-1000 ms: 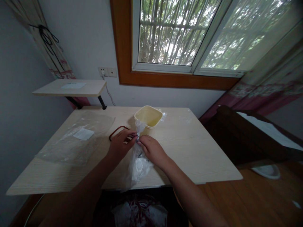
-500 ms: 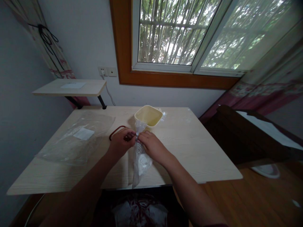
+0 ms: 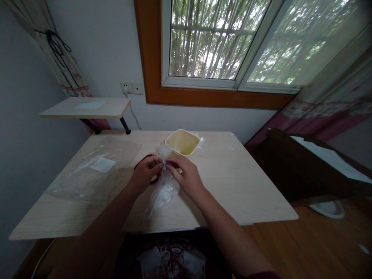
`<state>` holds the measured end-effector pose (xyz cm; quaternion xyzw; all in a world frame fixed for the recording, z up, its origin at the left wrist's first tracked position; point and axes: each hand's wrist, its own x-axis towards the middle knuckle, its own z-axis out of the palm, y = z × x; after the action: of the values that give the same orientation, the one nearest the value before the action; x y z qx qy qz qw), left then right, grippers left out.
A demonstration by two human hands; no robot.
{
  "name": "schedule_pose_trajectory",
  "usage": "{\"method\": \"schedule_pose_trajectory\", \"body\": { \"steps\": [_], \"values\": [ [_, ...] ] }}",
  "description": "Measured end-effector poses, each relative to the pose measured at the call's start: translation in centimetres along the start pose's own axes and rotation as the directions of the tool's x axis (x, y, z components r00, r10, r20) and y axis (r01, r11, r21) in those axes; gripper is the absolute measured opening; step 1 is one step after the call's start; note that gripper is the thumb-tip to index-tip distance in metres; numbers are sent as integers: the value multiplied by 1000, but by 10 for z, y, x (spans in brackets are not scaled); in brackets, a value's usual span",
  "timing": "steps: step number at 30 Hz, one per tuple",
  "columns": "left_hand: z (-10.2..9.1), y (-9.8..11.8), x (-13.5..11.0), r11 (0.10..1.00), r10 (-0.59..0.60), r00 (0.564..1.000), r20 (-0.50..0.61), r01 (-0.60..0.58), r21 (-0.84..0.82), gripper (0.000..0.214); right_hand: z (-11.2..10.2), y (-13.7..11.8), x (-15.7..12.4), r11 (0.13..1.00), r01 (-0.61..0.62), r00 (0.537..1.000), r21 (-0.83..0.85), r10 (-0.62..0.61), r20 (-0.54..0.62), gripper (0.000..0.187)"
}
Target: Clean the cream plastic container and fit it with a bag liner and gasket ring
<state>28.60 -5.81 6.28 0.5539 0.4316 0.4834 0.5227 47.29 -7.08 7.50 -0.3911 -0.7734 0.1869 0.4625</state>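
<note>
My left hand and my right hand pinch the gathered neck of a clear plastic bag between their fingertips, with white contents bulging below. The bag's top tuft sticks up in front of a cream plastic tub, which stands open on the table. Under my left hand lies a dark red loop, perhaps a rubber band, partly hidden by my fingers. Left of it lies a flat clear plastic sheet or bag with a white label.
The pale wood-grain table ends at an edge near my body and another on the right, with a wooden floor beyond. A small wall shelf stands behind at left. Dark wooden furniture stands to the right.
Both hands have drawn slightly left and closer together. The bag's neck has shifted left with them, and its lower part now swings toward the left.
</note>
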Motion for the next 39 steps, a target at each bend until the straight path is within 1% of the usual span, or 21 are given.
{"method": "schedule_pose_trajectory", "body": {
  "steps": [4,8,12,15,18,20,22,26,30,34,37,39],
  "values": [
    [1,9,-2,999,8,1000,24,-9,43,24,1,2,2,998,67,998,9,-67,14,17],
    [2,13,-4,990,15,1000,8,-16,140,23,-1,3,3,999,41,998,16,-42,51,14],
    [3,14,-8,964,84,996,-10,-79,254,20,-4,3,3,999,-29,999,42,27,45,9],
    [4,13,-10,935,164,987,0,-155,320,19,-5,4,3,986,-114,993,119,112,24,7],
    [4,12,-12,867,263,965,0,-236,438,17,-4,6,3,962,-205,979,179,205,22,7],
    [5,12,-13,813,317,948,-4,-270,515,16,-3,7,3,946,-251,968,203,249,35,8],
    [5,11,-14,778,355,935,-8,-291,557,15,-3,8,3,929,-287,958,232,283,50,8],
    [6,10,-14,754,386,922,-11,-309,580,15,-2,8,4,903,-336,942,269,326,81,11],
    [7,9,-12,752,381,924,-13,-302,587,14,0,9,2,899,-335,942,281,323,88,12],
    [7,9,-11,754,378,926,8,-312,578,11,3,12,-2,890,-344,939,298,329,102,14],
    [7,10,-11,770,364,931,-3,-300,563,10,6,12,-4,874,-355,935,331,338,110,17],
    [8,10,-11,802,336,941,-25,-272,532,9,8,11,-5,842,-379,925,384,359,126,19]
  ]
}}
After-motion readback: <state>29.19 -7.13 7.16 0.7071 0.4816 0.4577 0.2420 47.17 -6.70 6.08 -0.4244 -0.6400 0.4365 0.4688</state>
